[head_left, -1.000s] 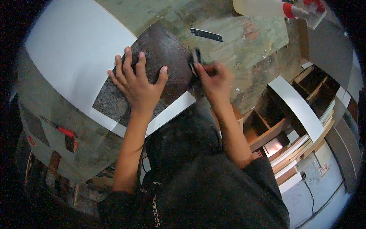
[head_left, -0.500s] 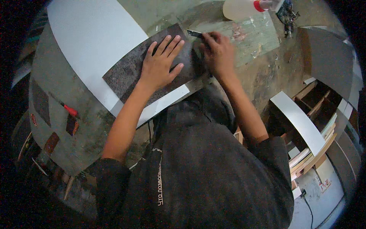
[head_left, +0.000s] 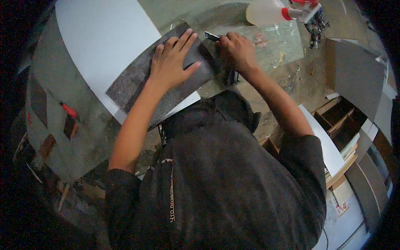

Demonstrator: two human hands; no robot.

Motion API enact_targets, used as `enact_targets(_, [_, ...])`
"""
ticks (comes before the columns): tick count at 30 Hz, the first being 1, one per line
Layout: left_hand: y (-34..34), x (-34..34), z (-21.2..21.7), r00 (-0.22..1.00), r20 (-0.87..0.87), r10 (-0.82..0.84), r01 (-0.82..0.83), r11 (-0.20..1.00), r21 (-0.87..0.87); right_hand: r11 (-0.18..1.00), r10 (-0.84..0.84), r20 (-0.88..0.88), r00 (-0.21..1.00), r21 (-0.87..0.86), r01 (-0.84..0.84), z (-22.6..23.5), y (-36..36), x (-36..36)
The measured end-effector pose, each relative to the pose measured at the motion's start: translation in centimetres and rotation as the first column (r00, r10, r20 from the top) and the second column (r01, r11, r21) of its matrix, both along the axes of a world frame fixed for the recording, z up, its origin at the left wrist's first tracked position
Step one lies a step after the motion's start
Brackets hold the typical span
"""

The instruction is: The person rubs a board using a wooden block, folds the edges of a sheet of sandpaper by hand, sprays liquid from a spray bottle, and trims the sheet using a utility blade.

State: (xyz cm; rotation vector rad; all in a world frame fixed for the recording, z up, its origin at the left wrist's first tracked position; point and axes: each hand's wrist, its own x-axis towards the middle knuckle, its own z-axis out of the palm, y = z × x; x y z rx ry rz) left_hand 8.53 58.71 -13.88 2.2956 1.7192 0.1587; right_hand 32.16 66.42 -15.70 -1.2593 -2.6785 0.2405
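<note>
Pressing dark sheet [head_left: 189, 83] over stained worktop [head_left: 62, 81].

White board [head_left: 106, 41] cut off at top, partly hidden beneath dark sheet [head_left: 181, 87]

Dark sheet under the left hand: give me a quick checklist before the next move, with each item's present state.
1. Left hand flat on the dark sheet: ok.
2. Sheet wholly on the white panel: not ok, its right end reaches past the panel.
3. Right hand at the black strip: ok.
4. Firm grip on that strip: cannot tell, fingers hide its end.
5. Spray bottle apart from both hands: ok.
</note>
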Motion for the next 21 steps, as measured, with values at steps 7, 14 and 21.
enact_targets(7, [0.0,0.2,-1.1,1.000,0.005,0.025,-0.026,0.992,0.120,0.978,0.164,0.093,0.982,0.111,-0.174,-0.7,1.0,0.2])
enact_targets(14, [-0.2,-0.1,-1.6,0.988,0.141,0.068,-0.088,0.986,0.140,0.872,-0.455,-0.368,0.811,-0.369,0.322,1.7,-0.3,-1.3])
enact_targets(21, [-0.3,-0.9,-1.8,0.944,0.277,0.177,-0.251,0.932,0.260,0.755,-0.606,-0.347,0.715,-0.536,0.379,3.9,-3.1,-5.9])
